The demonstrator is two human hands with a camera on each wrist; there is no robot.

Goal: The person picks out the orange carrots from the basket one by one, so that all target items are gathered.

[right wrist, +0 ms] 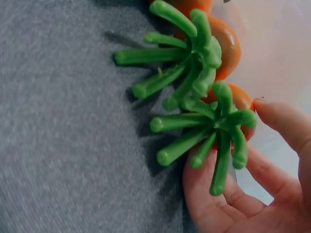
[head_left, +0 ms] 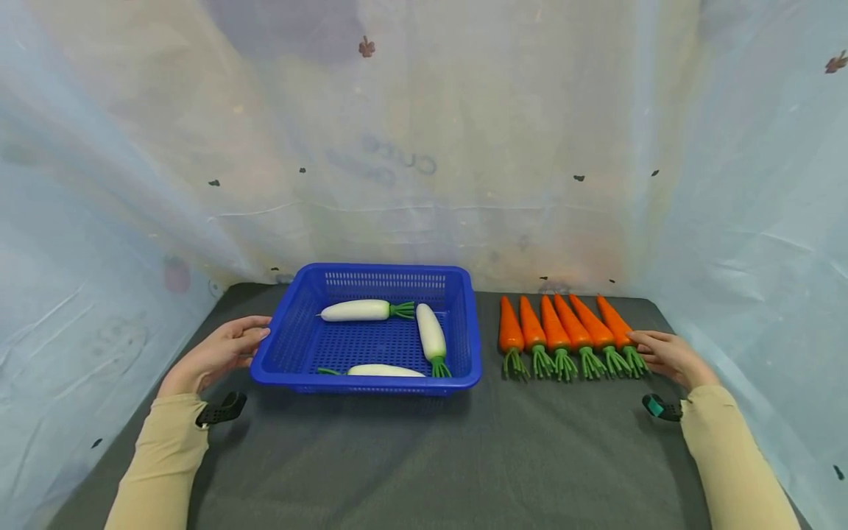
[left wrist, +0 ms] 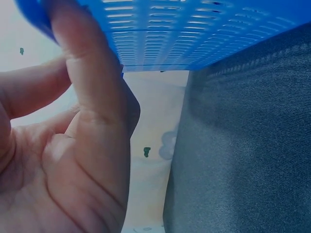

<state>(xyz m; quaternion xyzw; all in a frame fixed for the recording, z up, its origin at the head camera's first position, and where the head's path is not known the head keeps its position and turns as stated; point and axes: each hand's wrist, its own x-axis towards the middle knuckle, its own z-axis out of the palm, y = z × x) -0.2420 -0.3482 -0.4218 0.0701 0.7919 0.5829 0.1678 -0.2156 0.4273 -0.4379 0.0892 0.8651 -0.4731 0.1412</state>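
Note:
My left hand (head_left: 228, 350) grips the left rim of a blue plastic basket (head_left: 472, 316); in the left wrist view, a finger (left wrist: 92, 73) reaches up against the basket's perforated side (left wrist: 160, 29). Inside the basket lie three white radishes with green stems: one at the back (head_left: 358, 311), one upright along the right (head_left: 430, 335) and one in front (head_left: 384, 370), partly hidden by the rim. At the right end of a row of carrots, my right hand (head_left: 672, 357) holds the outermost carrot (head_left: 615, 322) near its green stems (right wrist: 221, 126), with fingers above and beside it.
Several other orange carrots (head_left: 553, 327) lie side by side right of the basket, stems toward me. A dark grey cloth (head_left: 424, 456) covers the table. Pale translucent sheeting (head_left: 424, 147) hangs behind and at both sides. Each wrist wears a black band (head_left: 221, 410).

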